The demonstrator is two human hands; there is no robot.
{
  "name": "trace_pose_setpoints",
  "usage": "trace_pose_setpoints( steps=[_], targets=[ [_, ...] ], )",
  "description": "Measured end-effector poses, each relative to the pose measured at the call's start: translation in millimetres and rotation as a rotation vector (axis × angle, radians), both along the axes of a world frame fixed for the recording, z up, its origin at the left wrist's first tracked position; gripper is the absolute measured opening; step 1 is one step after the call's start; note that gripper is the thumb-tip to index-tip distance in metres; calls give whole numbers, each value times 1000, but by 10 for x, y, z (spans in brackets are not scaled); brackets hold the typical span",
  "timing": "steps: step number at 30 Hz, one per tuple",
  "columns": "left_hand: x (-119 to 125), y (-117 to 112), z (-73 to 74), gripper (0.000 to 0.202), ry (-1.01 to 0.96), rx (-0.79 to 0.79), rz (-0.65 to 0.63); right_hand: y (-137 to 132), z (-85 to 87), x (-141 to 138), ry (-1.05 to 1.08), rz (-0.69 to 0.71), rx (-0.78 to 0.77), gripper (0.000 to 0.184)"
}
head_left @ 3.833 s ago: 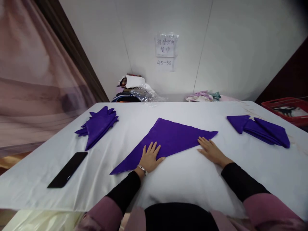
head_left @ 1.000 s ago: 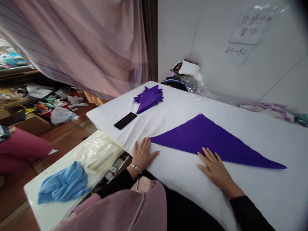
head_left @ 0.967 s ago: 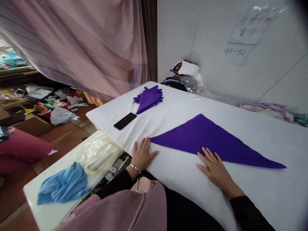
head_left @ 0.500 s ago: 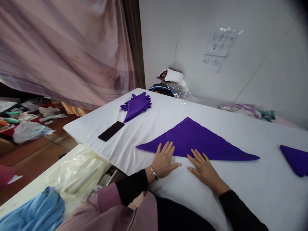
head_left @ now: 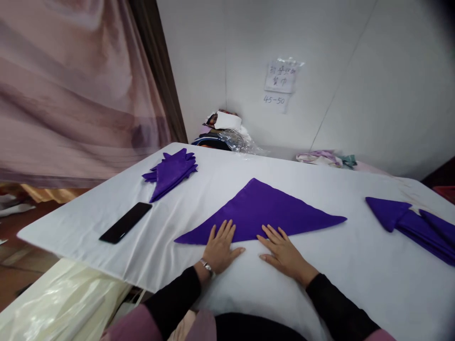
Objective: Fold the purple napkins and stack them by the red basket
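Seemingly midway: the left hand (head_left: 221,241) and right hand (head_left: 282,251) lie flat, grip open, on the near edge of a purple napkin (head_left: 261,213) folded into a triangle at mid-surface (head_left: 355,265); the folded napkin pile (head_left: 170,173) nearby suggests more folds are left.

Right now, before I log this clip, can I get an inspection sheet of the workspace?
Surface: table under a white cloth, lightly creased.
Job's things: purple triangular napkin lying flat at the centre.
Clutter: black phone at the left; folded purple stack far left; folded purple napkins at the right edge.
Grippers: left hand and right hand both open, palms down, side by side, fingertips on the napkin's near edge.
Cables: nothing seen.
Surroundings: pink curtain at the left; paper note on the white wall; bundled fabrics and loose cloths beyond the table; plastic sheeting lower left.
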State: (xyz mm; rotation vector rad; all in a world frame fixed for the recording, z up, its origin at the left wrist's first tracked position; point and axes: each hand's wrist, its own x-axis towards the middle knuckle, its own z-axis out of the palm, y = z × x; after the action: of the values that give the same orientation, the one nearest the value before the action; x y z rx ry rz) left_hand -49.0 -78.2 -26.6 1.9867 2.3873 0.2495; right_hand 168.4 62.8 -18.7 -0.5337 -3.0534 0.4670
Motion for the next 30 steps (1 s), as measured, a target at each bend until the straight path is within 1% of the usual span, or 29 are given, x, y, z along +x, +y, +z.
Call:
trace_pose_setpoints(
  steps=[5, 8, 11, 14, 17, 20, 22, 25, 27, 30],
  targets=[
    [-323, -290, -41, 73, 90, 34, 159, -18, 60, -18, -27, -33, -75, 62],
    [-448, -421, -54, 70, 135, 42, 215, -32, 57, -10, -23, -47, -104, 63],
    [-478, -452, -41, 71, 154, 33, 223, -47, 50, 6, -18, -55, -123, 63],
    [-428, -375, 8, 74, 146, 14, 234, -53, 54, 16, -17, -51, -125, 63],
    [-342, -203, 97, 76, 120, 12, 202, -47, 67, 14, -11, -38, -120, 63],
    [-277, 53, 213, 73, 77, -6, 140, -29, 80, -1, 4, -22, -110, 63],
    [-266, 271, 289, 71, 53, -21, 116, -11, 87, -20, 13, -13, -102, 63],
    [-304, 656, 377, 63, 33, -30, 118, 19, 99, -57, 19, -2, -98, 63],
    [-354, 927, 406, 54, 23, -33, 131, 36, 105, -76, 19, 4, -104, 64],
    [-441, 1274, 399, 42, 20, -33, 165, 50, 99, -87, 20, 6, -114, 63]
  ],
)
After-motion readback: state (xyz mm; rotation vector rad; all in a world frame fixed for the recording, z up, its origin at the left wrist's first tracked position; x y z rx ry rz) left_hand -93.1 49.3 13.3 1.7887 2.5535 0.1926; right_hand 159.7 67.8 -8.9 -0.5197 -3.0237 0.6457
